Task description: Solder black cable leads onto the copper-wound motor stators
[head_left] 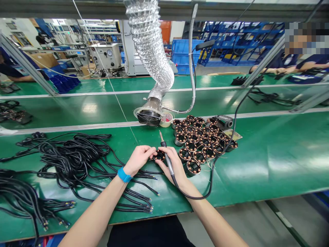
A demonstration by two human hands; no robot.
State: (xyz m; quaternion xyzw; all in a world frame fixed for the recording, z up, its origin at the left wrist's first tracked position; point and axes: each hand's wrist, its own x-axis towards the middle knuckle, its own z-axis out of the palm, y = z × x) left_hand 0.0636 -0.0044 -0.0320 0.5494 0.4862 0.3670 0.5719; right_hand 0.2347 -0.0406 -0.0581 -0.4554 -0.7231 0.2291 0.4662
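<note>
My right hand [172, 164] has its fingers around a copper-wound motor stator [159, 155], with a soldering iron [168, 161] lying across the same hand, its tip pointing up and away. At the stator's left edge, my left hand [141, 157] is closed in a pinch; what is between its fingertips is too small to make out. A blue band [124, 175] circles the left wrist. Several more stators [199, 140] stand in a cluster just right of my hands. To the left lies a tangle of black cables [74, 154], their stripped ends near my forearm.
A foil duct [154, 48] with a fan [149, 117] hangs beyond my hands, beside a small round container [166, 120]. The iron's cord loops to the right over the green table [262, 164]. People's hands are at work at the far right.
</note>
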